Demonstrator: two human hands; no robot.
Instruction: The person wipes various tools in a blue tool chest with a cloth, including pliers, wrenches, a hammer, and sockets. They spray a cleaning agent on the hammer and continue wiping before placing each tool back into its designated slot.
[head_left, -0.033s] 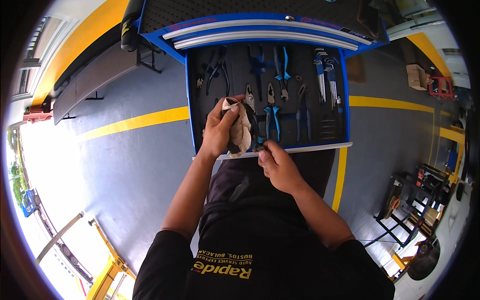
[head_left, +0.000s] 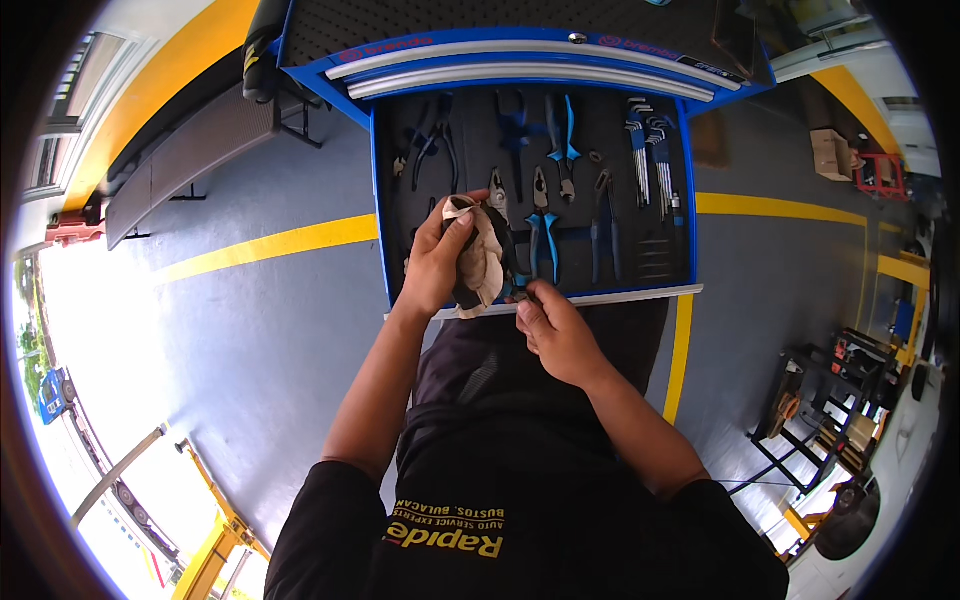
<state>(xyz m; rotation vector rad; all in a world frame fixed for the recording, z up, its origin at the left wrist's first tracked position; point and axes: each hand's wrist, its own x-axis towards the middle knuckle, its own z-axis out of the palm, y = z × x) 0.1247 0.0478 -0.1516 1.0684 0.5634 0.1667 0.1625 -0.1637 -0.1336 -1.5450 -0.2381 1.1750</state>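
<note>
A single head-worn fisheye camera looks steeply down from the wearer's head, over a dark shirt and both forearms, which enter from the lower edge. The left hand [head_left: 438, 262] and right hand [head_left: 560, 335] sit near the centre, close to the lens, above an open blue tool drawer [head_left: 385, 250] that fills the upper middle. The grey floor [head_left: 250, 330] with yellow lines bends toward the round rim. No second view overlaps it.

The left hand [head_left: 437, 262] clutches a crumpled beige cloth [head_left: 483, 256] over the near left part of an open blue tool drawer [head_left: 380, 200]. Just right, the right hand [head_left: 556, 335] grips a blue-handled pair of pliers [head_left: 515, 272] touching the cloth.
</note>
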